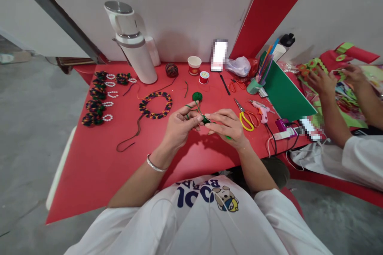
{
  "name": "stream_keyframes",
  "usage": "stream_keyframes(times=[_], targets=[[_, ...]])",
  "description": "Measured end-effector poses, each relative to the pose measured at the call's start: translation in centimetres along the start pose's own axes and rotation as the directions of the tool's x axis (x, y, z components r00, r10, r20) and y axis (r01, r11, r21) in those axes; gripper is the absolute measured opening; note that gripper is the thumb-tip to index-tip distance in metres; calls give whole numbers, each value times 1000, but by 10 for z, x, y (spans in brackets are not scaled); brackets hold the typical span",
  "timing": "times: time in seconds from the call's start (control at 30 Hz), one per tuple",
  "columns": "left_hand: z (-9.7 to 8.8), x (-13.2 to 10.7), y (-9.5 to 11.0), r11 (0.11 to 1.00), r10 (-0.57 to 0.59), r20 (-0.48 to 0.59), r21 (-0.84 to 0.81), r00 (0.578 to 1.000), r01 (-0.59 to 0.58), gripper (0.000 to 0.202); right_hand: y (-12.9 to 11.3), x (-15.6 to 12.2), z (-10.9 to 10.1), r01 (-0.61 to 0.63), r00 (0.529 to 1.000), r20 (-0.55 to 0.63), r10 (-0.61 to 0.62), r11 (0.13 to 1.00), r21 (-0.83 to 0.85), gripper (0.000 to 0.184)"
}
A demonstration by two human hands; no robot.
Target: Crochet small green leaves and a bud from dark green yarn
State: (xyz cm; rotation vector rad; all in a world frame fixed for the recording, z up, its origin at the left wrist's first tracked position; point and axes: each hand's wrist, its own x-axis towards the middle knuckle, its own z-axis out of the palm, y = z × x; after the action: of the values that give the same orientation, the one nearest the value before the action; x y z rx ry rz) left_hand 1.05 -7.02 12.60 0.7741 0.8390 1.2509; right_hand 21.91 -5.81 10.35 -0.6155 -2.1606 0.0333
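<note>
My left hand (pixel 179 125) pinches a small green crochet piece (pixel 205 120) between thumb and fingers. Green yarn runs over its raised index finger from a green yarn ball (pixel 197 96) just beyond. Closed around a crochet hook, my right hand (pixel 229 125) meets the left at the piece; the hook's green end (pixel 228 138) shows below the palm, and most of its shaft is hidden by the fingers. To the left lies a multicoloured crocheted ring (pixel 146 112) with a dark yarn tail (pixel 139 125).
Beaded multicoloured scrunchies (pixel 94 93) line the left side, near a white flask (pixel 137 57). Yellow-handled scissors (pixel 247 121), a pink glue gun (pixel 263 112) and a power strip (pixel 281 134) lie right. Beyond a green divider (pixel 284 87), another person's hands (pixel 324 83) work among red and green pieces.
</note>
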Motion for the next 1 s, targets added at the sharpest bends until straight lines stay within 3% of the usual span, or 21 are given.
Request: stream_keyframes(times=[0.3, 0.57, 0.7, 0.8, 0.87, 1.0], targets=[[-3, 0, 0, 993, 51, 21, 106, 998, -53, 69, -11, 8, -18, 42, 997, 66, -46, 998, 50, 20], [-6, 0, 0, 980, 74, 49, 180, 996, -82, 57, -21, 9, -27, -113, 992, 88, 93, 960, 258, 13], [-7, 1, -1, 981, 67, 84, 178, 994, -82, 53, -19, 7, -30, -274, 961, 102, 258, 831, 483, 16], [-4, 1, -3, 985, 55, 100, 157, 993, -71, 56, -15, 1, -21, -375, 911, 130, 392, 654, 657, 20], [0, 1, -5, 988, 41, 102, 142, 994, -55, 57, -15, -3, -8, -377, 880, 81, 468, 584, 719, 22], [4, 0, -10, 991, 17, 76, 134, 997, -28, 58, -23, -10, 17, -397, 838, -65, 541, 688, 607, 25]])
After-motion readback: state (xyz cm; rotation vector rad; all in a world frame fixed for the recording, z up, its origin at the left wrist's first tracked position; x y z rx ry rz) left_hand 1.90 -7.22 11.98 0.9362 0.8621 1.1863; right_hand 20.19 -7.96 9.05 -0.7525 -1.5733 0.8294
